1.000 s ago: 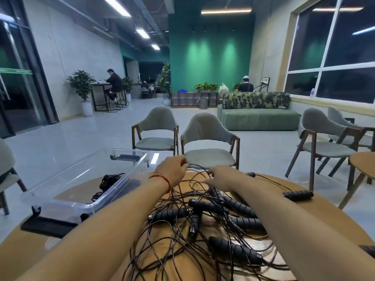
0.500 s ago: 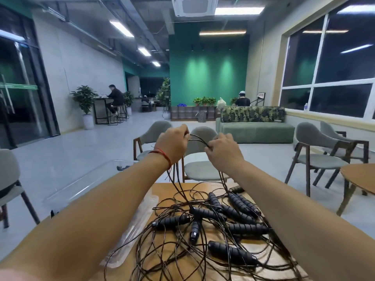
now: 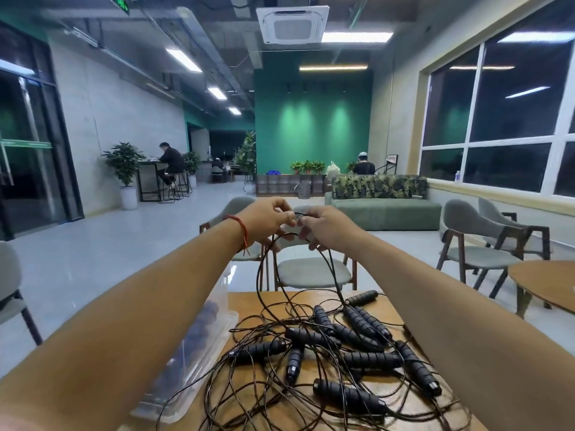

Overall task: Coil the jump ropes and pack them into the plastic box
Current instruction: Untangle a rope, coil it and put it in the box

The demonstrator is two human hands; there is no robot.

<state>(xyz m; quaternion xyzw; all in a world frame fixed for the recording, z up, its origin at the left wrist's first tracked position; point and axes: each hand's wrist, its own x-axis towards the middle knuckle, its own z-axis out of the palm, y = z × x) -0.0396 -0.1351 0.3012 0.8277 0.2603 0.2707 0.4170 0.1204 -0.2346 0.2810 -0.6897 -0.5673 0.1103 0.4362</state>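
Observation:
A tangle of black jump ropes with ribbed black handles lies on the wooden table. Both arms are stretched out high above it. My left hand, with a red string at its wrist, and my right hand meet fingertip to fingertip and pinch one thin black rope cord, whose loops hang down into the pile. The clear plastic box sits at the table's left, mostly hidden behind my left forearm, with dark coiled ropes dimly visible inside.
Two grey chairs stand just beyond the table's far edge. More chairs and a second round table are to the right. A green sofa and seated people are far back.
Both hands rose from the pile on the table to well above it, lifting a cord, and came closer together. The view tilted upward, so the box is now mostly behind my left arm.

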